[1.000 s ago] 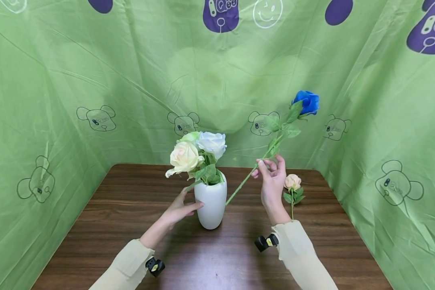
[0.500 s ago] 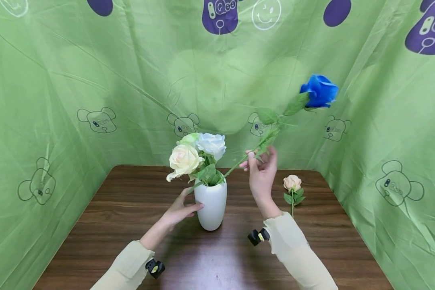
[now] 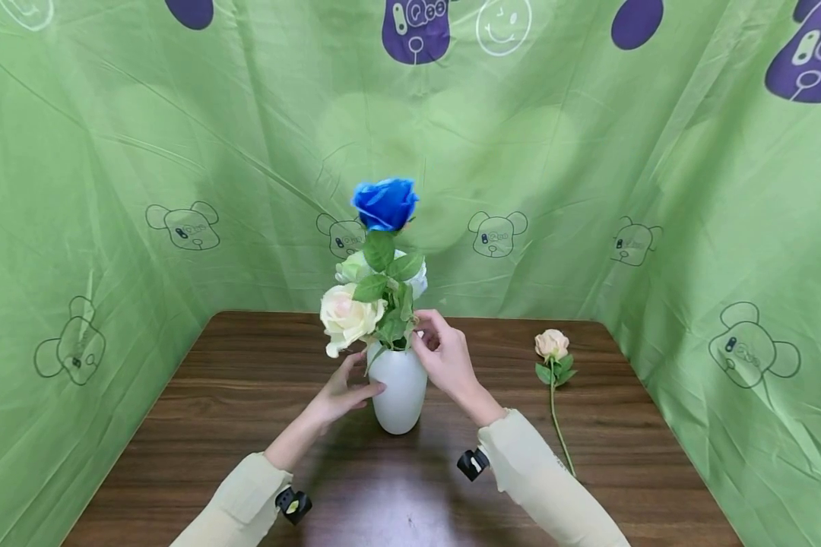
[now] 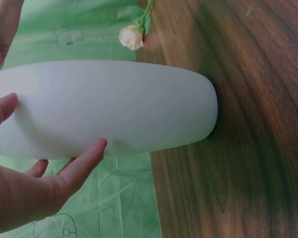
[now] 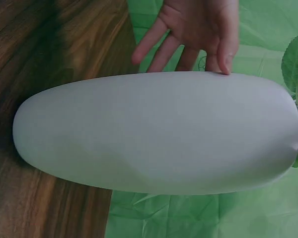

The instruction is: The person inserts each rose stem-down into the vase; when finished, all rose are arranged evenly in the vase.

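A white vase (image 3: 398, 391) stands upright on the table, its mouth full of leaves and stems. My left hand (image 3: 338, 395) rests against its left side; the right wrist view shows that hand's (image 5: 198, 34) fingers spread and fairly straight, touching the vase (image 5: 154, 134). At the mouth's right edge, my right hand (image 3: 448, 361) pinches the stem of a blue rose (image 3: 385, 205); leaves partly hide the fingertips. The blue rose rises tall above a cream rose (image 3: 349, 315), a pale green rose (image 3: 352, 267) and a pale blue rose (image 3: 419, 281), partly covering the last two.
A small peach rose (image 3: 552, 344) lies on the brown wooden table (image 3: 267, 357) to the right, its stem pointing toward the front. Green printed cloth (image 3: 260, 152) hangs behind the table and along both sides.
The right hand has swung the blue rose from the right to upright over the vase, its stem now in the mouth. The hand has come left and down to the rim. The left hand stays put.
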Motion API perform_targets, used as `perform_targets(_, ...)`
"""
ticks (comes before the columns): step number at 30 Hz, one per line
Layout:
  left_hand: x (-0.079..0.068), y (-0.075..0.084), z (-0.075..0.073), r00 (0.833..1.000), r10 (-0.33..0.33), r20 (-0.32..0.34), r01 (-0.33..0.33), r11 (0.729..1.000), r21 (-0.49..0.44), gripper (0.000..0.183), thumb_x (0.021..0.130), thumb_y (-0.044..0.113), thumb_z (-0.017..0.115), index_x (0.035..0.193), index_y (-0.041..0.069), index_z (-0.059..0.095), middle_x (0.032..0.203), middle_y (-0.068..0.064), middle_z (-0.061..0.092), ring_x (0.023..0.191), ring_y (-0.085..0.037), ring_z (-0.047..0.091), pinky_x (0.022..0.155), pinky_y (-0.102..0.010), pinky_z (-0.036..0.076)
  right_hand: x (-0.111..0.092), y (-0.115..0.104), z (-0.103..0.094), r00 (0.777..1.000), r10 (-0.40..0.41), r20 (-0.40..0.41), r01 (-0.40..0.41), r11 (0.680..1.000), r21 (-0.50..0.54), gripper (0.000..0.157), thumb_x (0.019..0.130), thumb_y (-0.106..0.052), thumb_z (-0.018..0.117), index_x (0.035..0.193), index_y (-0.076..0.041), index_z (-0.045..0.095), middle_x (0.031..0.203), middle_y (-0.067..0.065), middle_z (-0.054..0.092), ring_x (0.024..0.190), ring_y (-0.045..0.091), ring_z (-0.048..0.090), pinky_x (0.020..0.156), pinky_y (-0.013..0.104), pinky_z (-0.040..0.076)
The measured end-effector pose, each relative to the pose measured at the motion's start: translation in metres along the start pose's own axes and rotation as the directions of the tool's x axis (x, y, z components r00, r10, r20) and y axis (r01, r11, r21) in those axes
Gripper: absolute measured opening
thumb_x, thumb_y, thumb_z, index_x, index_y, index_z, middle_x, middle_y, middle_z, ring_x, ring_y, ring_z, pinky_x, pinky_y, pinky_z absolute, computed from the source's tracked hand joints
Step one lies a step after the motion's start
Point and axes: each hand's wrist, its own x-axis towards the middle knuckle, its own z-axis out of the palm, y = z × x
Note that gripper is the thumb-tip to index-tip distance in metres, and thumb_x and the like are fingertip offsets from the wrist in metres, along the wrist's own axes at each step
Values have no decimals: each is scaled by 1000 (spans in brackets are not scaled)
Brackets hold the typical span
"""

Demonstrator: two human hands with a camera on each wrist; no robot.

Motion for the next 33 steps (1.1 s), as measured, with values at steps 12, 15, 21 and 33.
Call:
perform_targets(12,1,0,0,1000,-7,-3,7,1000,-3,67,77,13,69,132,6,31,126,-20,38,104,-36,47,78,-49,44,-5,0,-6,994,89,-62,-89,996,11,26,74,11,55,93,-4,63,76,4,55,56,13,45,47,23,38)
perform_targets(15,1,0,0,1000,4,16,-4,1000,5,69,77,17,69,132,5,29,128,-19,34,104,-35,48,78,-48,44,5,-19,-14,983,99,-154,-86,992,87,21,77,11,55,94,1,63,83,11,57,56,15,43,47,22,36)
perform_targets(21,1,1,-1,999,8,35,-8,1000,3,70,78,20,69,132,5,28,132,-19,30,107,-38,46,79,-49,43,34,-46,-26,960,165,-228,-119,972,201,15,83,1,58,96,6,62,96,14,54,72,22,46,57,22,38)
perform_targets(33,2,-1,0,1000,-18,17,18,1000,-20,68,78,15,68,133,6,29,127,-21,37,108,-38,45,80,-50,42,67,-63,-22,981,187,44,-192,955,225,21,78,-2,64,97,8,62,115,19,42,104,26,38,77,44,31)
